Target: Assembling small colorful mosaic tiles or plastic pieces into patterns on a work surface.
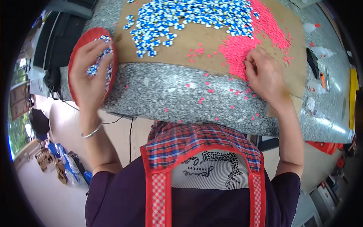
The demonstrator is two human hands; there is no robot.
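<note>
- A speckled grey counter (162, 94) carries a brown cardboard sheet (196, 45).
- The left hand (90, 75) grips a red dish (81, 45) of blue-and-white pieces (99, 62) at the counter's edge.
- The right hand (264, 75), fingers curled (partly closed), touches the pink pieces (236, 51).
</note>
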